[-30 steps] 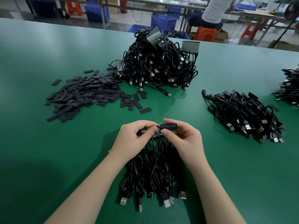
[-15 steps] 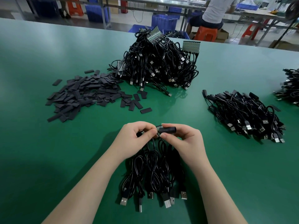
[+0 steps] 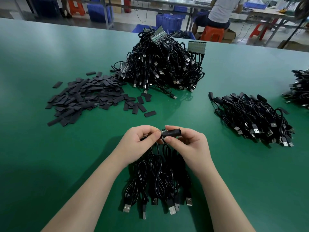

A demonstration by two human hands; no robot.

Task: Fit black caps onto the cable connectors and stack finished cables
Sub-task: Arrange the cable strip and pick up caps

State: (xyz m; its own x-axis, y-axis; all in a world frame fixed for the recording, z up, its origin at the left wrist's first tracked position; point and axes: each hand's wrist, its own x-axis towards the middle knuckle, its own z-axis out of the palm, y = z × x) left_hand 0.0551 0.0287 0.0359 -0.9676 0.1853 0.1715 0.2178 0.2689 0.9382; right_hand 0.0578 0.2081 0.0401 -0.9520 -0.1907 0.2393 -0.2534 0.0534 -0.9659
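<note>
Over the near middle of the green table, my right hand pinches a black cap between thumb and fingers. My left hand pinches the connector end of a cable bundle; a small bit of the connector shows at the cap's left mouth. The bundle's cables hang toward me with several USB plugs lying on the table. Loose black caps are spread at the left. A big heap of uncapped cables sits at the back centre. Capped cables are stacked at the right.
Another cable heap lies at the far right edge. Beyond the table's far edge stand blue crates, orange stools and a seated person at another bench. Bare green table surface lies left of my arms.
The cap in my right hand has slid a little left toward the connector held by my left hand. Both hands stay in nearly the same place.
</note>
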